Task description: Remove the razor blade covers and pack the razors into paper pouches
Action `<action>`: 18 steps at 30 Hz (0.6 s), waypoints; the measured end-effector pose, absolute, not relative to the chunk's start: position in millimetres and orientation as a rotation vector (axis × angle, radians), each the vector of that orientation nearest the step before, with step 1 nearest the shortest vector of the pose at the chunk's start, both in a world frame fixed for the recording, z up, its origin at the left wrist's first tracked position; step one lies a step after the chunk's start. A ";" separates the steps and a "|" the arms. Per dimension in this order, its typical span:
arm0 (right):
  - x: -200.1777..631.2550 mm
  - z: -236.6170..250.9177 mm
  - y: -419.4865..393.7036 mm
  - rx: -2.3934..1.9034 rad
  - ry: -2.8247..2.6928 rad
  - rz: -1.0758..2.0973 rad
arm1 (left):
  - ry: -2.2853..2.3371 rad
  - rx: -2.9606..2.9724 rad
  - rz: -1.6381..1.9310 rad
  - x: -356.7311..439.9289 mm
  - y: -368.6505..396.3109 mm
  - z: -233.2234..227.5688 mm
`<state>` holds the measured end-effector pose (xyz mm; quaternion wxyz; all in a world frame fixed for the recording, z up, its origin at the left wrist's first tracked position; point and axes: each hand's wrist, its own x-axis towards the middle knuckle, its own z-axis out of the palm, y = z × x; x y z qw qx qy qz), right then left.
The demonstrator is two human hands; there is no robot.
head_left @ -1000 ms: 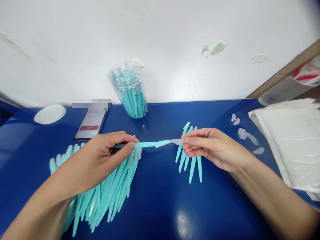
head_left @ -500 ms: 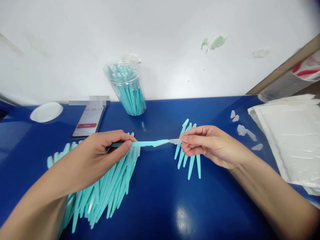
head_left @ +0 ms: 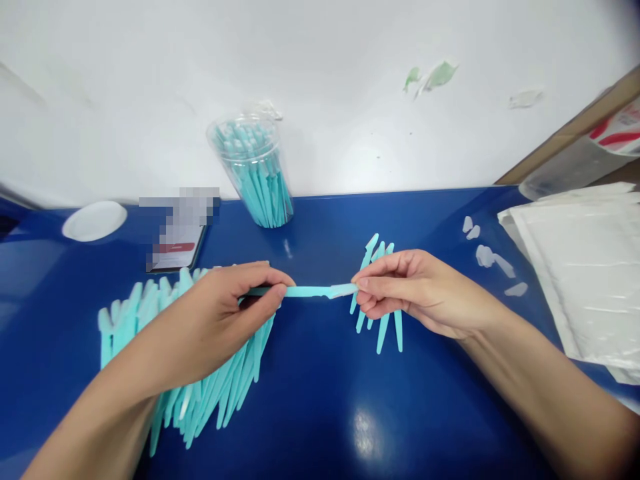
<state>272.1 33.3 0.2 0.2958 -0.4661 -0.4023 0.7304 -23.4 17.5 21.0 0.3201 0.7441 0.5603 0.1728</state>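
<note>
Above the middle of the worktop: a slim turquoise plastic tool (head_left: 306,291) is held level between the two hands, clear of the glossy blue worktop (head_left: 320,400).
Left hand (head_left: 227,313): pinched shut on the tool's handle end, thumb under, fingers over.
Right hand (head_left: 410,287): fingertips pinched on a small translucent cap (head_left: 343,290) sitting at the tool's tip.
Under the left hand: a large fanned pile of turquoise plastic tools (head_left: 200,373) towards the worktop's left edge.
Under the right hand: a small cluster of turquoise tools (head_left: 383,327) lying side by side.
Far edge: a clear plastic cup packed with turquoise tools (head_left: 255,173), tilted; a phone (head_left: 177,247) and a white round lid (head_left: 94,221) towards the far left corner.
Right edge: loose translucent caps (head_left: 487,257) near a stack of clear plastic bags (head_left: 585,273).
</note>
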 end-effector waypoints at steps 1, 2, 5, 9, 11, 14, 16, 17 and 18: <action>271.7 0.3 33.0 -1.240 -1.069 1.940 | 1.445 1.951 0.402 -21.9 16.4 20.9; 271.4 0.4 32.8 -1.241 -1.067 1.935 | 1.424 1.943 0.360 -20.4 15.5 21.1; 271.0 0.6 32.8 -1.242 -1.050 1.915 | 1.404 1.931 0.352 -14.9 13.8 21.9; 270.1 0.7 32.3 -1.202 -1.077 1.912 | 1.386 1.924 0.355 -11.4 14.3 22.3; 270.2 1.1 31.6 -1.191 -1.105 1.921 | 1.385 1.911 0.319 -15.5 15.8 22.8; 272.7 1.8 31.5 -1.208 -1.091 1.929 | 1.377 1.910 0.258 -29.1 18.8 24.6; 276.1 2.1 32.6 -1.239 -1.039 1.906 | 1.388 1.909 0.266 -38.9 20.6 26.7; 278.0 2.1 33.5 -1.254 -1.006 1.889 | 1.402 1.910 0.298 -42.8 21.2 27.9; 279.7 2.0 34.3 -1.268 -0.973 1.873 | 1.409 1.919 0.345 -45.5 21.5 29.1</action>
